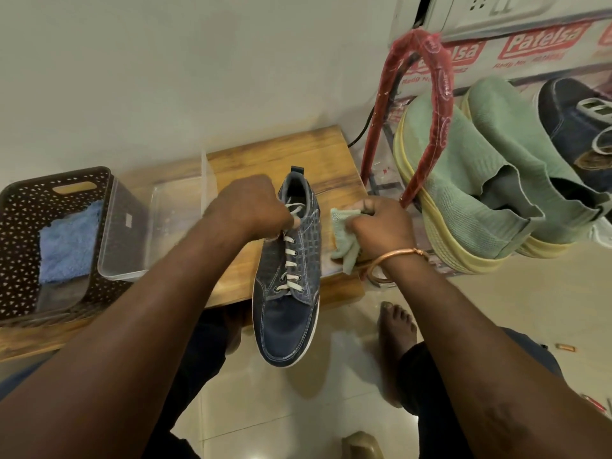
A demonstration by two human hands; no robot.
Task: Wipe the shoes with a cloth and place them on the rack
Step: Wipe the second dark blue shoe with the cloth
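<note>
Hands meet over a low wooden table [275, 154] in the head view, which looks down from above. The left hand [251, 210] grips a dark blue lace-up shoe with white laces and a white sole [284, 323]; its fingers are curled round the upper part near the top laces. The heel of this shoe is over the table and points away from the person, while the toe reaches out past the near edge of the table, above the pale tiled floor [496, 309]. Whether the heel rests on the wood, I cannot tell.

The right hand [377, 223] is closed round a bunched pale green cloth [346, 240], just beside the right side of the shoe. A copper bangle [394, 256] sits on that wrist.

At the right stands a shoe rack with a red wrapped tube frame [440, 94]. On its shelf lie two green knit shoes with yellow soles [440, 154], and further right another dark blue shoe [576, 120].

On the left end of the table there is a black perforated plastic basket [20, 233] with a folded blue towel [68, 246] inside, and a clear plastic box [132, 226] next to it. One bare foot [395, 329] rests on the floor under the right arm.
</note>
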